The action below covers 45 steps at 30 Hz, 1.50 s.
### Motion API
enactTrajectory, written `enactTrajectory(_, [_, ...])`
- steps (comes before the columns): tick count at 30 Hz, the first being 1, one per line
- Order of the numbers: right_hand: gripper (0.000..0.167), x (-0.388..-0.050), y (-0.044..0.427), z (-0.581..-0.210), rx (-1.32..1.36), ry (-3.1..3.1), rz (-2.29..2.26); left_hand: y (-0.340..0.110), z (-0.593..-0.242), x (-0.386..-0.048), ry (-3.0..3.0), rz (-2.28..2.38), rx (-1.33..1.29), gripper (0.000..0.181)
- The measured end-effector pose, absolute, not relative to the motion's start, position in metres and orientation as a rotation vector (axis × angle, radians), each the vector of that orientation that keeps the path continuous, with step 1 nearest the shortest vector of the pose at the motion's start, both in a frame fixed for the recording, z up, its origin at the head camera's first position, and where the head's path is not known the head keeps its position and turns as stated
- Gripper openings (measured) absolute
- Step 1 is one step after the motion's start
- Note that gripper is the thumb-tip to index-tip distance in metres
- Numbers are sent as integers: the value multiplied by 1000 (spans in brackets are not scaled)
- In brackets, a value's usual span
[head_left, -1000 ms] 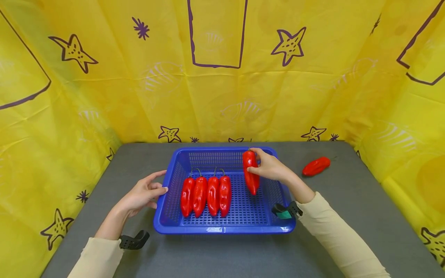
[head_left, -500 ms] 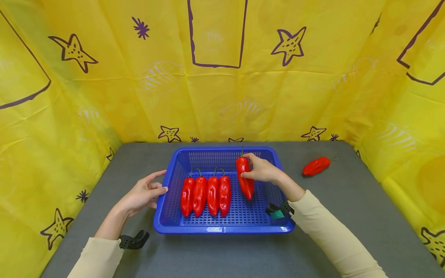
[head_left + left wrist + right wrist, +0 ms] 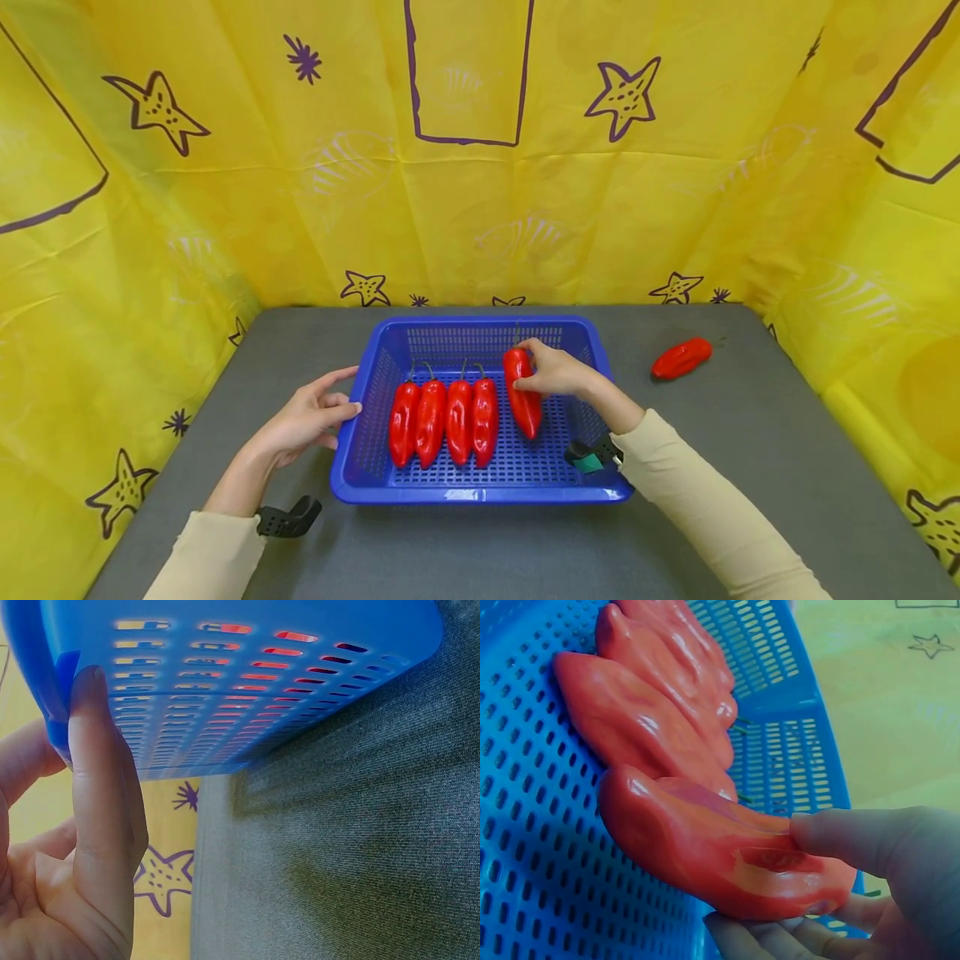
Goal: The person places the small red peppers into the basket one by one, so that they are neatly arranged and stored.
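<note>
My right hand (image 3: 557,370) grips a red pepper (image 3: 522,396), thumb on one side and fingers on the other, near its stem end. In the right wrist view the held pepper (image 3: 720,844) slants over the basket floor, close beside the others. Whether it touches the floor I cannot tell. Several red peppers (image 3: 431,423) lie side by side in the blue plastic basket (image 3: 480,495), stems toward the back. At the basket's left side my left hand (image 3: 303,421) holds the rim; the left wrist view has one digit of that hand (image 3: 97,787) against the outer wall.
Another red pepper (image 3: 682,358) lies on the grey table (image 3: 750,467), right of the basket. Yellow cloth (image 3: 465,225) with starfish drawings encloses the back and sides. Black wrist straps (image 3: 288,518) sit on both arms.
My right hand has carried the pepper left and toward the front of the basket, nearer the row of peppers. The left hand and the basket have stayed in place.
</note>
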State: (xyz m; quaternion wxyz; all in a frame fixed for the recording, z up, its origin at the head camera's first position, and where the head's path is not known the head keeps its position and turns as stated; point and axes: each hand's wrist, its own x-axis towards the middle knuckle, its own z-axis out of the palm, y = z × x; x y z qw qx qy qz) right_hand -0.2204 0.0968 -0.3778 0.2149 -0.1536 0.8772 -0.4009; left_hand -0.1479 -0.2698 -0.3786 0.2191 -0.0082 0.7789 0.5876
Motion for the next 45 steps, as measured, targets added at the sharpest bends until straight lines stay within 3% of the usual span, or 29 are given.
enactTrajectory(26, [60,-220,75,-391,-359,2462,-807,-270,-379,-148,2151,1632,-45,74])
enactTrajectory(45, [59,-224,76,-399,-224,2326,-932,-270,-380,-148,2165,1628,-38,74])
